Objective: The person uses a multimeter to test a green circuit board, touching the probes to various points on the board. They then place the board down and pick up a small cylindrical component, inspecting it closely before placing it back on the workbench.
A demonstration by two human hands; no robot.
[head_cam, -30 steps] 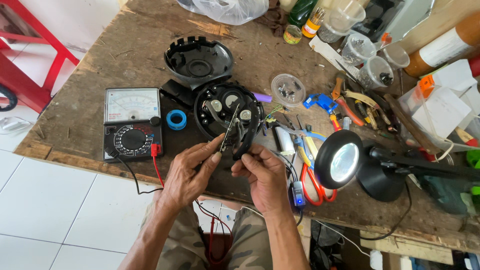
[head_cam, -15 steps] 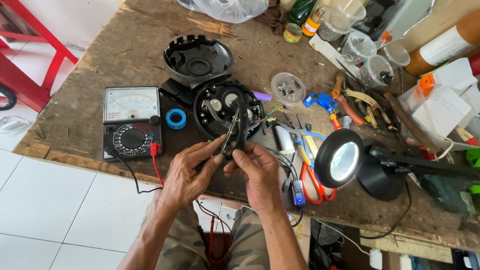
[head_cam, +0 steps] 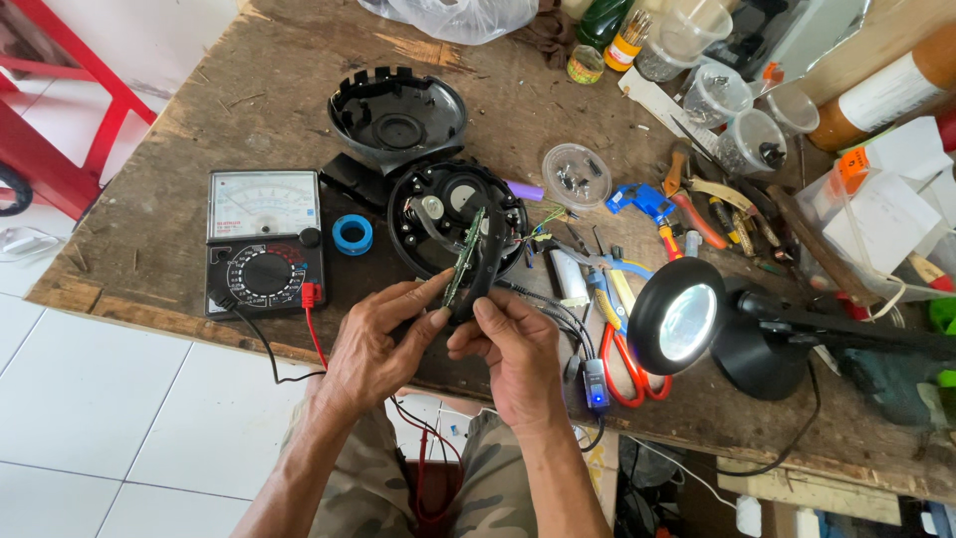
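Both hands met over the near edge of the worktop point(head_cam: 149, 289): the left hand point(head_cam: 383, 344) pinched the lower end of a narrow green circuit board point(head_cam: 463, 261) on edge, and the right hand point(head_cam: 508, 349) closed on a slim black part point(head_cam: 488, 267) beside it, just above the open round black housing point(head_cam: 453, 214). The board looked light, stiff and fragile, best held by its bare edges, clear of the thin wires point(head_cam: 543, 224) trailing off it.
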